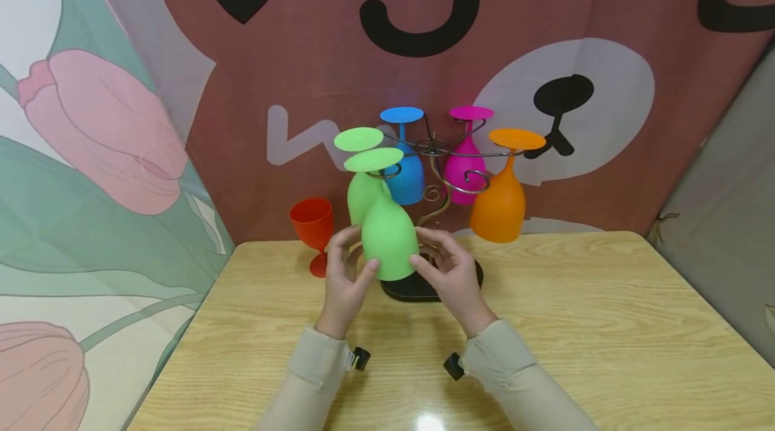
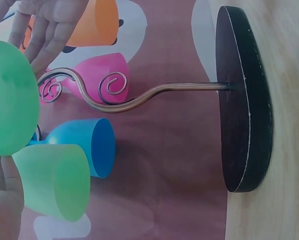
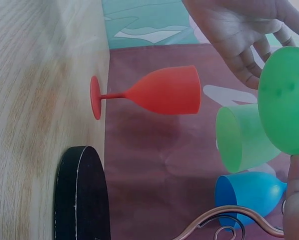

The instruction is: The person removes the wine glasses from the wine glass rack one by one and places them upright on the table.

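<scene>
A light green plastic goblet (image 1: pixel 390 243) hangs upside down at the front of the metal goblet rack (image 1: pixel 432 147), its stem by a curled hook. On its left side my left hand (image 1: pixel 345 276) holds the bowl between thumb and fingers. From the right, my right hand (image 1: pixel 451 276) grips the same bowl, thumb near the rim. Just behind it hangs a second green goblet (image 1: pixel 358 199), partly hidden. Both wrist views show the held bowl between the two hands, with the left hand (image 2: pixel 4 205) low in the left wrist view.
Blue (image 1: pixel 406 179), pink (image 1: pixel 465 165) and orange (image 1: pixel 499 209) goblets hang inverted on the rack. A red goblet (image 1: pixel 311 222) stands upright on the wooden table (image 1: pixel 575 310), left of the rack's black base (image 3: pixel 82 195). A patterned curtain (image 1: pixel 290 48) hangs behind.
</scene>
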`<state>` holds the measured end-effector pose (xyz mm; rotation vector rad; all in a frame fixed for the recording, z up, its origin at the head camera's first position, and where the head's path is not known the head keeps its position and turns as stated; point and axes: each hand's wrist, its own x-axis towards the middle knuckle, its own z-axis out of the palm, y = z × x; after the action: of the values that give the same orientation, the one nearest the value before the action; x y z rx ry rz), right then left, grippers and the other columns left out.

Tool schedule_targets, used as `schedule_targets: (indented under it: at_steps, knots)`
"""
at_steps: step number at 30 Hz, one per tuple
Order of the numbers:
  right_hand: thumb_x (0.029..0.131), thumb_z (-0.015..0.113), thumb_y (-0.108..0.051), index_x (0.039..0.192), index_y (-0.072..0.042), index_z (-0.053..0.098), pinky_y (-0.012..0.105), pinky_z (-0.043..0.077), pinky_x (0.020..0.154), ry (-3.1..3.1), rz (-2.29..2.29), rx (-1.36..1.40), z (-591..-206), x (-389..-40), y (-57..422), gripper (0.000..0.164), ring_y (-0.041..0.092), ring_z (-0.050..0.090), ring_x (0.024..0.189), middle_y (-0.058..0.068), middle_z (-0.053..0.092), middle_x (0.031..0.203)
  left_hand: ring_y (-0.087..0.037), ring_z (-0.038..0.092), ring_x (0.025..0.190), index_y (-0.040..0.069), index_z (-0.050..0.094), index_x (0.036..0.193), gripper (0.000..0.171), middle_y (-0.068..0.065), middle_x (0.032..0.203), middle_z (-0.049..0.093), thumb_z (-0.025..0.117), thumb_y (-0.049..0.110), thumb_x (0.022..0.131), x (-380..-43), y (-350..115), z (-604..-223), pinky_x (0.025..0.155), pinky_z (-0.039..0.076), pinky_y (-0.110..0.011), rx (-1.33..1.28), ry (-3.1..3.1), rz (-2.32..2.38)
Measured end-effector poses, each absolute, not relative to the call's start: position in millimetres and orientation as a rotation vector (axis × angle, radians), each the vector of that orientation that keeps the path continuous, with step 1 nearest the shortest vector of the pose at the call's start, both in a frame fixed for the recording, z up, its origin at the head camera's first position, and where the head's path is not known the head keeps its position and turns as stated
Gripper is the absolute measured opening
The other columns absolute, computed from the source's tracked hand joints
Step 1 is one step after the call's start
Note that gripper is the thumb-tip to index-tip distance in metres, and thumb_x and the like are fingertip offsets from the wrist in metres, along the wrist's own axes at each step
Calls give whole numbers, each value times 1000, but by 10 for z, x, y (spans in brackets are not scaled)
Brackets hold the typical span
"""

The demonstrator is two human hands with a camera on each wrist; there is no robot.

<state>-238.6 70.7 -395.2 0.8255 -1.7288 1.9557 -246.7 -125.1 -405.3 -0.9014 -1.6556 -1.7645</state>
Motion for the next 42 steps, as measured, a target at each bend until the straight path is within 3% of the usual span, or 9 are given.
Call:
schedule_targets:
  at_steps: [7, 17, 31, 42]
  knots:
    - [91, 68, 9, 133, 5, 60, 27, 51, 99, -1768, 1945, 795, -3947, -2384, 702, 43, 16, 60, 117, 3, 61, 128, -25, 47, 128, -8, 38, 138, 54, -3, 140, 46, 67, 11, 97, -2460, -1248, -4051, 107, 44, -35, -880, -1667, -1769]
    - [92, 69, 6, 132, 6, 59, 27, 52, 97, -1762, 1999, 741, -3939, -2382, 703, 41, 16, 63, 111, 1, 63, 125, -26, 47, 127, -4, 41, 141, 51, -6, 140, 46, 65, 1, 96, -2439, -1220, -4008, 107, 45, -36, -834, -1715, -1747]
    - [93, 69, 3, 133, 4, 60, 27, 54, 96, -1786, 2040, 674, -3956, -2350, 739, 41, 17, 63, 109, 0, 65, 124, -22, 49, 124, 2, 46, 143, 53, -13, 139, 51, 68, 3, 95, -2362, -1180, -3914, 100, 45, -25, -742, -1832, -1712]
    - [91, 66, 11, 132, 9, 58, 27, 54, 95, -1687, 2067, 713, -4018, -2314, 778, 42, 16, 64, 106, 2, 67, 118, -21, 50, 122, 6, 49, 143, 53, -11, 139, 54, 69, 3, 93, -2325, -1136, -3895, 97, 47, -27, -757, -1861, -1686]
